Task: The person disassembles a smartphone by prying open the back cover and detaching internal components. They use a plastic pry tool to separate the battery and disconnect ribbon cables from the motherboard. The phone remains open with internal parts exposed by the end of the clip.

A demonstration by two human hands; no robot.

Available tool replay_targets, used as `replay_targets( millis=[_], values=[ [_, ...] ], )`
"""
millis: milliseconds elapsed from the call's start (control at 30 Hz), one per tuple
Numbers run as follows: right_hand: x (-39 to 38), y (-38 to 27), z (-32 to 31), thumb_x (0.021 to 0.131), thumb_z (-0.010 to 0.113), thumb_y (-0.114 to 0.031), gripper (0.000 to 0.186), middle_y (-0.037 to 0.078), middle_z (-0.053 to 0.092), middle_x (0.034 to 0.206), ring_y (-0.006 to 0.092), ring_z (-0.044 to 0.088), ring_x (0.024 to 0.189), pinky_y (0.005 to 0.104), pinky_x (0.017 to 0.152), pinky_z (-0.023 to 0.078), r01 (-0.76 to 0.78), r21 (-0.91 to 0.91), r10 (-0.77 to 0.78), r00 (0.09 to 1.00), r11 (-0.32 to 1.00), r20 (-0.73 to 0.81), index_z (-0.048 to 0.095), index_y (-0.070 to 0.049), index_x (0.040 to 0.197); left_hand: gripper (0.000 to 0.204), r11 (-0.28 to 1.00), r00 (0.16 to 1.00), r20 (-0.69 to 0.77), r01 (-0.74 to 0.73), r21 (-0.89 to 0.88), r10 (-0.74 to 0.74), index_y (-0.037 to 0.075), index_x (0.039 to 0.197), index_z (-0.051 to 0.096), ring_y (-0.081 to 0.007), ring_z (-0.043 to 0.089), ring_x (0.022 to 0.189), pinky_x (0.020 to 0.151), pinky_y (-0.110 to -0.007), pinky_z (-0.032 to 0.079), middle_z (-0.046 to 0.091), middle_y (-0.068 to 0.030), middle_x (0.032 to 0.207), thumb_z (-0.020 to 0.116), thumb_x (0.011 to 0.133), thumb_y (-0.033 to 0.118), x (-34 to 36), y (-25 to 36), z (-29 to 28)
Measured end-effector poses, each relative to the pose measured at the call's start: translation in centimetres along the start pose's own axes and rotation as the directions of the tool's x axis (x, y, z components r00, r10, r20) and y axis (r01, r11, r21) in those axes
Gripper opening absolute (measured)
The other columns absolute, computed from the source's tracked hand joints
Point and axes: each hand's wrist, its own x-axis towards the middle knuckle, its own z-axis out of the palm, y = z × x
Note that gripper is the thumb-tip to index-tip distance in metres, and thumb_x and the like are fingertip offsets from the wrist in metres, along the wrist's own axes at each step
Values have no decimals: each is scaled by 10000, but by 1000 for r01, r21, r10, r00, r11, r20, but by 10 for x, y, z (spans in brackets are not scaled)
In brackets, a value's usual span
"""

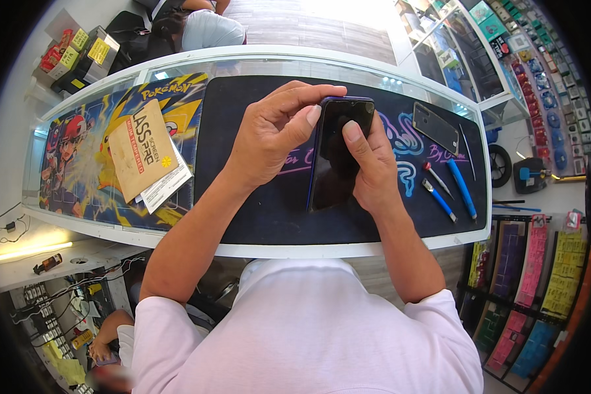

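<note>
A dark smartphone with a blue edge is held tilted above the black mat. My right hand grips its right side, with the thumb lying on the black screen. At the phone's upper left corner, my left hand is closed, its index finger along the top edge and its thumb at the left side. The phone's back and some fingertips are hidden.
The black mat lies on a glass-topped counter. At its right are a phone back cover, a blue pry tool, a screwdriver and a blue-handled cutter. Leftward, a cardboard envelope sits on a colourful mat.
</note>
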Motion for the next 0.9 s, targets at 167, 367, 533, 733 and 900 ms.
replay_targets(
  millis=[167,367,533,733,900],
  values=[
    [1,-3,0,1147,674,-314,403,19,644,1254,73,610,1115,252,979,528,49,-135,-53,998,990,-30,545,-71,1442,372,995,997,-5,82,63,-82,23,1379,777,-77,613,983,910,-241,483,711,-7,1145,630,1097,216,0,3,-4],
    [0,-5,2,1138,687,-342,410,34,654,1224,75,626,1063,244,907,555,101,-217,-106,994,971,-11,541,-62,1400,359,996,997,20,77,51,-78,39,1377,787,-71,654,969,873,-237,555,714,-5,1107,651,1127,257,2,9,-8],
    [-1,-8,-3,1133,693,-357,400,38,671,1183,83,625,1057,256,902,550,167,-355,-170,985,920,22,552,-50,1347,331,992,991,81,103,66,-108,42,1354,799,-97,710,973,885,-255,605,758,-34,1111,681,1122,247,3,21,-16],
    [-6,-12,-12,1119,719,-330,386,31,674,1124,101,612,1004,284,869,531,303,-551,-279,951,777,130,557,-40,1314,274,981,985,114,110,160,-129,58,1316,821,-99,728,927,866,-258,596,807,-55,1031,732,1091,185,-4,43,-22],
    [-19,-21,-7,1104,735,-284,370,64,706,1021,147,653,887,313,802,539,343,-702,-275,937,624,214,553,-41,1314,242,948,989,78,98,303,-128,52,1269,832,-108,740,855,784,-265,588,818,-76,955,735,1072,154,-26,65,-20]
  ],
)
